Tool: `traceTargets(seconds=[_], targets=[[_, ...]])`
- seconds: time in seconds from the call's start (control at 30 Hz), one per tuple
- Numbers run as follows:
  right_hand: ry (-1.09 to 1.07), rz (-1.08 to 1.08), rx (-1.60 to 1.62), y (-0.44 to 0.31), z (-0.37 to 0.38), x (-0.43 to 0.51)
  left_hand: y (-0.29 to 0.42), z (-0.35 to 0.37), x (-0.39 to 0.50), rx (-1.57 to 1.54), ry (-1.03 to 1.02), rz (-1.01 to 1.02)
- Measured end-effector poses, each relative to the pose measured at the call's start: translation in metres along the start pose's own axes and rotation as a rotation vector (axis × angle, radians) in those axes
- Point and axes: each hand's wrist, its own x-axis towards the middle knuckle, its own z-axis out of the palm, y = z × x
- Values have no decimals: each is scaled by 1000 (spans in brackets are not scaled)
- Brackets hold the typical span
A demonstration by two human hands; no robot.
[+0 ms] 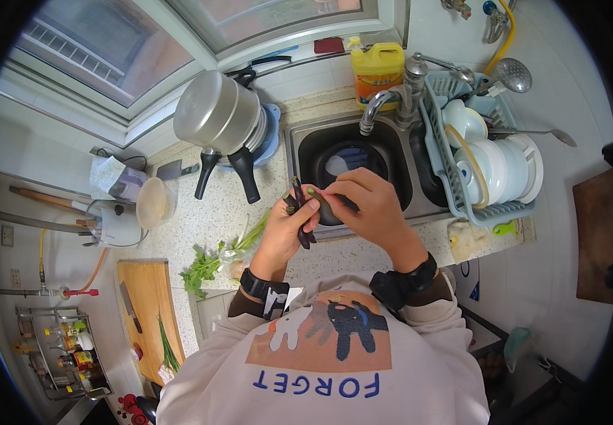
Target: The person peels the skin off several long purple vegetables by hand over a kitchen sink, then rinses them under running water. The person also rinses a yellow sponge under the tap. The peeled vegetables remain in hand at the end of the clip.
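Note:
Several dark purple pieces of a long vegetable with green ends, perhaps long beans or slim eggplant [299,194], are gripped in my left hand [281,228] at the near edge of the sink. My right hand [366,206] is just to the right, its thumb and forefinger at one green-tipped piece [318,199] that my left thumb also touches. Whether the right fingers pinch it is hard to see. Below both hands lies the dark basin of the steel sink [349,225], with a round dark vessel [374,159] holding water inside.
Leafy green celery or herbs [203,268] lie left of my left hand. A pressure cooker [219,114] with black handles stands behind. Right of the sink is a dish rack [444,159] with bowls. A cleaver [171,170], a cutting board [144,276] and a knife [129,305] are at left.

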Motion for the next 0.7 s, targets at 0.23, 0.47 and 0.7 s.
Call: traceTargets(seconds=[0.23,0.47,0.7], targets=[[-20,-6,0,-4,2,0,-3,3,-3,76,20,35],[-14,-14,-4,-5,3,-3,-4,3,-5,260,45,100],[-19,-129,-72,-6,-2,-4,5,3,-11,327,54,111]])
